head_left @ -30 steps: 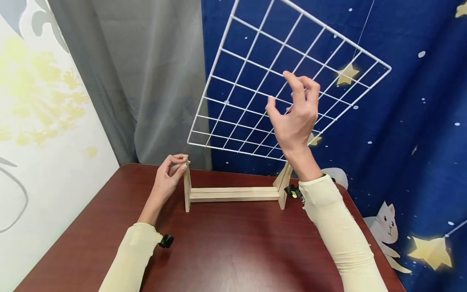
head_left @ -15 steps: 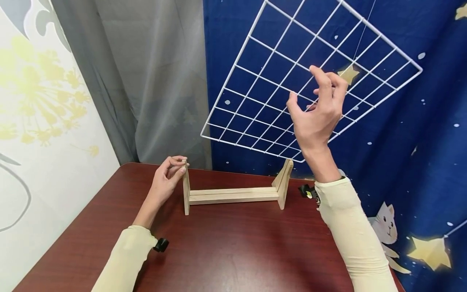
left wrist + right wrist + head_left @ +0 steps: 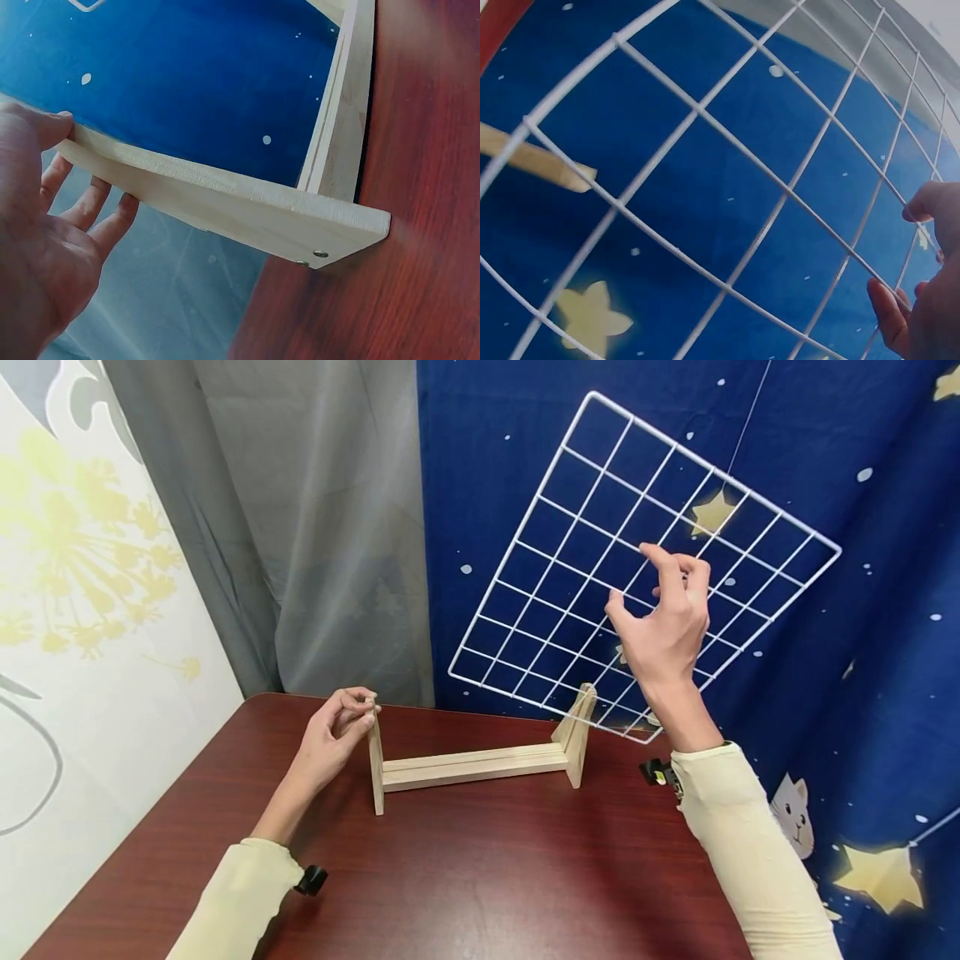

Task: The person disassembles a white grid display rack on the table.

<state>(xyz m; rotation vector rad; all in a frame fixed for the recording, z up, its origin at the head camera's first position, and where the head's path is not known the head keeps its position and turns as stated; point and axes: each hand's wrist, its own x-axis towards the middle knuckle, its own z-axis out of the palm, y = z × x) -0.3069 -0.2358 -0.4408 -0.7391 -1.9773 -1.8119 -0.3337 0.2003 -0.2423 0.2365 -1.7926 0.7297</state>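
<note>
A pale wooden stand (image 3: pixel 476 768), two upright side panels joined by a crossbar, sits askew on the table with its left end nearer me. My left hand (image 3: pixel 330 735) pinches the top of the left side panel (image 3: pixel 217 195) between thumb and fingers. Raised at the right, my right hand (image 3: pixel 670 631) grips a white wire grid panel (image 3: pixel 617 536) by its wires, thumb and fingers bent through the mesh. The grid hangs tilted in the air. Its lower edge overlaps the top of the right side panel (image 3: pixel 577 727) in the head view.
The dark red-brown table (image 3: pixel 480 877) ends just behind the stand. Beyond it hang a grey curtain (image 3: pixel 345 527) and a blue curtain (image 3: pixel 480 460) with stars. A white patterned wall (image 3: pixel 97 693) borders the left side.
The right hand and grid have moved right, then down, so the grid's lower edge is lower now. The stand's left end has swung toward me with the left hand.
</note>
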